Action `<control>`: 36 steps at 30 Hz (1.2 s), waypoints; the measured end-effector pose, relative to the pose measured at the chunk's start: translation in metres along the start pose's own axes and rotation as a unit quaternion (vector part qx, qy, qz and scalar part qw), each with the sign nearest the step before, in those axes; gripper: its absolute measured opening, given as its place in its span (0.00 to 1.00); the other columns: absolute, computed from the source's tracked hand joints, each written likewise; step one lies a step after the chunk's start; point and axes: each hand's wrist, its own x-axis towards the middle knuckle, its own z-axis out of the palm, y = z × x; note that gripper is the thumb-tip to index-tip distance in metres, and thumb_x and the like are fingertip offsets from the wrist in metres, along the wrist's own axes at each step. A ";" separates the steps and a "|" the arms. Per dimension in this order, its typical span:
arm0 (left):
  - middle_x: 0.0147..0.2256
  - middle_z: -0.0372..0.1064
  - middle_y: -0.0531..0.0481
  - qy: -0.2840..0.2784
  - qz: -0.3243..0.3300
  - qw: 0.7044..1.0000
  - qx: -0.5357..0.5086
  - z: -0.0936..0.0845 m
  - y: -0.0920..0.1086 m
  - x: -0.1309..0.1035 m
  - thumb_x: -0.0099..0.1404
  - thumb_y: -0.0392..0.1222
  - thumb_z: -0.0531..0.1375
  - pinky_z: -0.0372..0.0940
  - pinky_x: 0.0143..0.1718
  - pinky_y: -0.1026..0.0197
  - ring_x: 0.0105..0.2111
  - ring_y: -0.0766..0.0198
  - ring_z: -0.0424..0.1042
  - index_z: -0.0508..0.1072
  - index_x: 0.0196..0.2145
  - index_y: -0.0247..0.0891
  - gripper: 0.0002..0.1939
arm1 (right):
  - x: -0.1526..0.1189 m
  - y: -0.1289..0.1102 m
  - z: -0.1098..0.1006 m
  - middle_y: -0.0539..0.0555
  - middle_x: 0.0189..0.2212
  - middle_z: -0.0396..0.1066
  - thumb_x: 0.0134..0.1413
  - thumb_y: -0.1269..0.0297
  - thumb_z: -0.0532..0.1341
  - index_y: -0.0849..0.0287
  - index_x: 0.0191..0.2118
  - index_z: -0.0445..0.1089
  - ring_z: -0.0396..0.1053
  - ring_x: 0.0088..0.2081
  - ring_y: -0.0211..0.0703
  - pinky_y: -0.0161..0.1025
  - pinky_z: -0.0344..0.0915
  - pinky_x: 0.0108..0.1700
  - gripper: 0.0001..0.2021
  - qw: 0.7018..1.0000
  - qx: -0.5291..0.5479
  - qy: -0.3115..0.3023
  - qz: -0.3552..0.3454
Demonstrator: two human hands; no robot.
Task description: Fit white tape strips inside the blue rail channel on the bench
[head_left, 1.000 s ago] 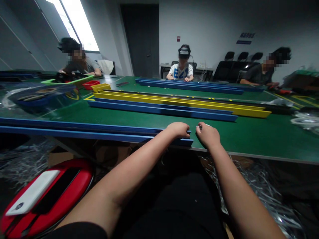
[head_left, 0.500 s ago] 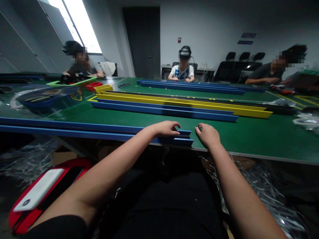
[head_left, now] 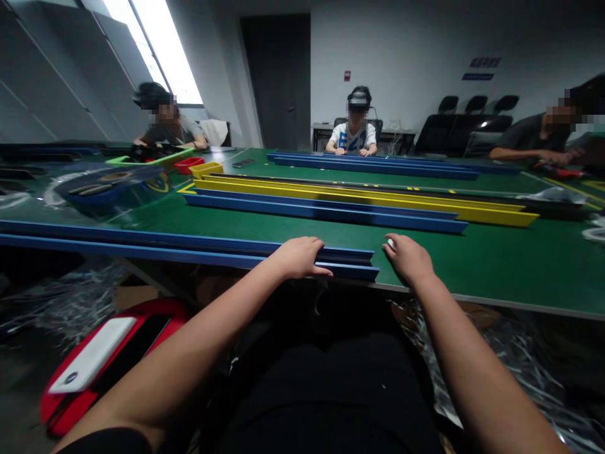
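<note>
A long blue channel rail (head_left: pixel 350 272) lies along the near edge of the table, open side up, its right end in front of me. My left hand (head_left: pixel 300 257) spans the rail near that end, thumb on the near wall and fingers over the far wall. To the right of the rail's end, my right hand (head_left: pixel 410 257) is held low over the table, fingers curled. Between its thumb and fingertips shows a small white piece (head_left: pixel 391 244), too small to name.
Across the green table (head_left: pixel 496 265) lie another blue rail (head_left: pixel 416 221), a yellow rail (head_left: pixel 510 215) and further blue rails (head_left: pixel 378 165). Yellow bin (head_left: pixel 207 170), red bin (head_left: pixel 189 165) and a plastic-wrapped blue bundle (head_left: pixel 113 195) stand left. Several people sit around the table.
My left hand has shifted left along the rail and spread from a curled pose to a grip across it. The right hand stays beside the rail's end; the white piece now shows more clearly.
</note>
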 end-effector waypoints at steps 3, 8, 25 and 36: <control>0.50 0.71 0.41 0.002 0.002 1.000 -0.003 -0.002 -0.001 0.001 0.56 0.73 0.56 0.62 0.51 0.55 0.51 0.49 0.69 0.69 0.52 0.39 0.39 | 0.007 0.007 -0.002 0.59 0.45 0.73 0.64 0.49 0.50 0.52 0.55 0.68 0.71 0.40 0.47 0.40 0.59 0.37 0.22 1.000 -0.020 -0.013 0.012; 0.48 0.71 0.41 0.020 0.009 1.000 0.001 -0.001 -0.003 0.000 0.56 0.73 0.56 0.64 0.49 0.56 0.49 0.50 0.70 0.69 0.49 0.39 0.37 | 0.020 -0.016 -0.025 0.64 0.46 0.71 0.63 0.44 0.48 0.55 0.53 0.71 0.70 0.46 0.53 0.45 0.62 0.44 0.27 0.998 0.010 -0.044 0.048; 0.60 0.63 0.44 0.051 -0.032 0.998 0.023 -0.008 -0.086 -0.082 0.58 0.67 0.60 0.55 0.58 0.54 0.59 0.51 0.62 0.53 0.66 0.47 0.45 | -0.017 -0.157 -0.048 0.64 0.45 0.72 0.54 0.28 0.42 0.59 0.53 0.65 0.68 0.46 0.55 0.48 0.60 0.46 0.40 0.976 0.012 -0.092 -0.199; 0.53 0.68 0.38 0.035 -0.141 0.984 0.106 -0.010 -0.233 -0.177 0.61 0.68 0.52 0.59 0.54 0.52 0.53 0.48 0.67 0.67 0.58 0.36 0.38 | -0.019 -0.161 -0.043 0.63 0.41 0.71 0.52 0.27 0.37 0.60 0.49 0.65 0.69 0.44 0.55 0.47 0.60 0.45 0.42 0.980 -0.013 -0.061 -0.187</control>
